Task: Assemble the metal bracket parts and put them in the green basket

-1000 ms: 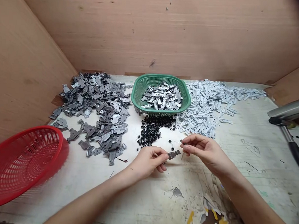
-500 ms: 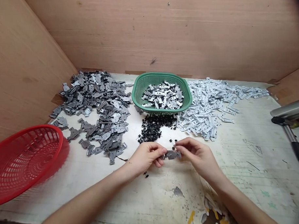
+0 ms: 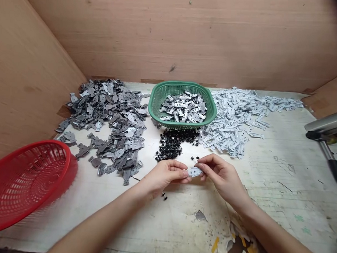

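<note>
Both hands hold one small metal plate (image 3: 194, 171), silvery and flat with a dark dot in its middle, just above the table. My left hand (image 3: 168, 174) pinches its left end between thumb and fingers. On the other end are the thumb and fingertips of my right hand (image 3: 218, 172), closed together. A few loose black pins (image 3: 197, 157) lie just beyond the right fingertips. Past the hands is a heap of small black pins (image 3: 169, 146) with thin metal shafts. My fingers hide both ends of the plate.
Grey metal plates (image 3: 115, 121) lie heaped at left, white metal strips (image 3: 234, 116) at right. A green basket (image 3: 182, 125) of assembled-looking pieces stands between them. A red basket (image 3: 67, 170) tilts at far left. A metal-and-black tool arm (image 3: 326, 126) juts in at right. Cardboard walls (image 3: 182, 41) surround the table.
The plate between my hands has turned from a dark grey face to a bright silvery face with a dark dot. Both hands stay in nearly the same place.
</note>
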Tool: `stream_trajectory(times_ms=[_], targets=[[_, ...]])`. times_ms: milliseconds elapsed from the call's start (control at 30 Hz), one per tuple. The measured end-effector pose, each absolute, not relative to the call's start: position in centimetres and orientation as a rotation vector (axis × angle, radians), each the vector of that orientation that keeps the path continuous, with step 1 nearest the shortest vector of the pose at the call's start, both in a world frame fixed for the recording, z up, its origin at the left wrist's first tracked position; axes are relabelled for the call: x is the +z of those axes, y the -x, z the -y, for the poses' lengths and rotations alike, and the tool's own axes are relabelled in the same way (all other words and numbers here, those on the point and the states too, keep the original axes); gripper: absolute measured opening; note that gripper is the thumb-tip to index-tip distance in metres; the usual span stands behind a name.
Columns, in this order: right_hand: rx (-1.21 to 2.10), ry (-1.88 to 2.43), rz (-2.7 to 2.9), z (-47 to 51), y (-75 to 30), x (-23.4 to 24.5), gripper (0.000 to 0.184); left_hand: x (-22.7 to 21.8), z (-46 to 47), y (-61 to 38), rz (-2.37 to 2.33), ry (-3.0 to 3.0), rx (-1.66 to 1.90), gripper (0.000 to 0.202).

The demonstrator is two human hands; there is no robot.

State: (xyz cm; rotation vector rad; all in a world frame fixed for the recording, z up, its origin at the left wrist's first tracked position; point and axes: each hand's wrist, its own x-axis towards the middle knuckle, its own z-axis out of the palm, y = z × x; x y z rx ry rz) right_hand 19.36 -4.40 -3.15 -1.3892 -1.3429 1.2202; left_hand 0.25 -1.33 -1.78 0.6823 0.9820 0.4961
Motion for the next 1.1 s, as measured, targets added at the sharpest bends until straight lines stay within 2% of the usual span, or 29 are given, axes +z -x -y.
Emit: stream_trajectory(times_ms=[300, 433, 967, 1100], targets=[[0.623, 1.258, 1.804, 4.5, -19.6, -2.1, 0.006, -1.4, 1.6, -0.4, -1.057, -0.749, 0.473, 0.024], [0.383, 1.264, 1.953, 5.2, -18.6, -1.7, 0.008, -1.2, 2.0, -0.7, -1.081, -0.781, 0.511, 0.025], [0.382, 1.27, 1.961, 4.0, -20.5, -1.5, 0.011, -1.1, 1.7, -0.6, -1.137, -0.812, 0.51, 0.023], [0.454, 1.255, 2.194, 2.5, -22.0, -2.8, 0.009, -0.8, 1.2, -0.1, -1.168, -0.838, 0.559, 0.018]])
